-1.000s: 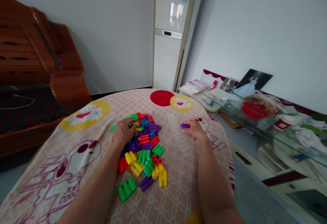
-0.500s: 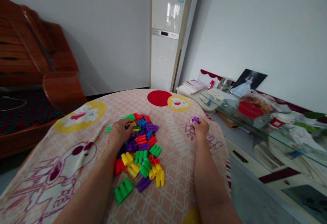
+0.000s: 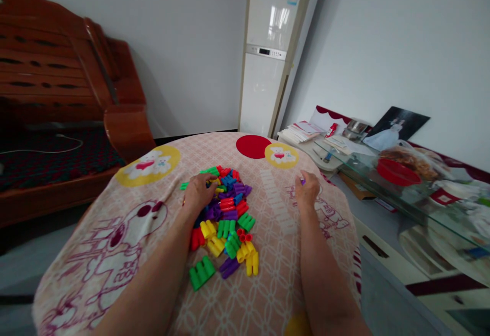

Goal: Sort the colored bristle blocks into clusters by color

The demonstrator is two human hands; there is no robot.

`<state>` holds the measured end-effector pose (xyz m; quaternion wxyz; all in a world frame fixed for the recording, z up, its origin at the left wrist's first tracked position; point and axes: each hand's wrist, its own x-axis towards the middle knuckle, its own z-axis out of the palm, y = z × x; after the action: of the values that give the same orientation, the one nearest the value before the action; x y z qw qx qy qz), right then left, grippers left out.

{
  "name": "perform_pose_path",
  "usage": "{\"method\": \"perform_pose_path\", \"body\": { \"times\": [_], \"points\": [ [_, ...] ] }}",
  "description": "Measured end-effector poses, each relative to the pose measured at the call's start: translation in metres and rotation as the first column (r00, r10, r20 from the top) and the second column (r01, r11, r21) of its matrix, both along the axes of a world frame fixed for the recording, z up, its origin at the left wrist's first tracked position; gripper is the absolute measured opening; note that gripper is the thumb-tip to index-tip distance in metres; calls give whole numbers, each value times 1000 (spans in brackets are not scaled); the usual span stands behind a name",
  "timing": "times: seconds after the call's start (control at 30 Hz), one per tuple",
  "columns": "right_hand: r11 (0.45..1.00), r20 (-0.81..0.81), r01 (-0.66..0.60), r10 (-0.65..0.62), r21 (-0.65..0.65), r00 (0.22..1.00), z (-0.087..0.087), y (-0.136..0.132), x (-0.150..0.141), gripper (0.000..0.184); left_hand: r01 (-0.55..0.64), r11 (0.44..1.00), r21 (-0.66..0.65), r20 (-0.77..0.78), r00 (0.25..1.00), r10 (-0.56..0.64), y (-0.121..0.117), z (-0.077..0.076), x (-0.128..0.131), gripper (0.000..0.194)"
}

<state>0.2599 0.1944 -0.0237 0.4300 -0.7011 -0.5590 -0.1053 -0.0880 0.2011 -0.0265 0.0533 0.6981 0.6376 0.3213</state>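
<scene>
A heap of plastic building blocks [image 3: 228,215], made of joined tubes in red, yellow, green, blue and purple, lies on the patterned tablecloth [image 3: 237,305]. Over the heap's far left side my left hand [image 3: 199,191] rests with curled fingers among the pieces; what they close on is hidden. Well to the right of the heap, my right hand [image 3: 307,188] is closed round a purple block [image 3: 302,181], of which only a small part shows. Nearest me at the heap's front lie a green block [image 3: 202,273] and a purple piece [image 3: 229,267].
Beyond the table's right edge runs a glass shelf [image 3: 367,183] bearing a red bowl [image 3: 398,171], papers [image 3: 302,132] and a photo [image 3: 398,127]. A wooden bench [image 3: 124,129] stands at the left. Behind the table rises a tall white cabinet unit [image 3: 264,88].
My view has swung left, so everything sits further right in the picture. The purple block in my right hand shows less than before. My left hand stays at the heap.
</scene>
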Motion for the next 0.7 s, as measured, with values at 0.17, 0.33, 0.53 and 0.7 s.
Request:
{"method": "perform_pose_path", "body": {
  "times": [0.17, 0.33, 0.53, 0.7],
  "points": [
    [768, 16, -629, 635, -124, 772, -11, -1, -82, 37, -7, 1000, -9, -8, 1000, 7, -3, 4, 2, 27],
    [574, 74, -764, 811, -294, 581, -19, -12, -128, 58, -12, 1000, -1, 10, 1000, 12, -5, 5, 3, 26],
    [528, 6, -763, 824, -374, 567, -9, -12, -120, 33, -15, 1000, 9, 5, 1000, 15, -2, 1, 2, 27],
    [526, -48, -793, 824, -308, 565, -10, -11, -123, 38, -18, 1000, 14, -15, 1000, 18, 0, -4, 1, 29]
  ]
}}
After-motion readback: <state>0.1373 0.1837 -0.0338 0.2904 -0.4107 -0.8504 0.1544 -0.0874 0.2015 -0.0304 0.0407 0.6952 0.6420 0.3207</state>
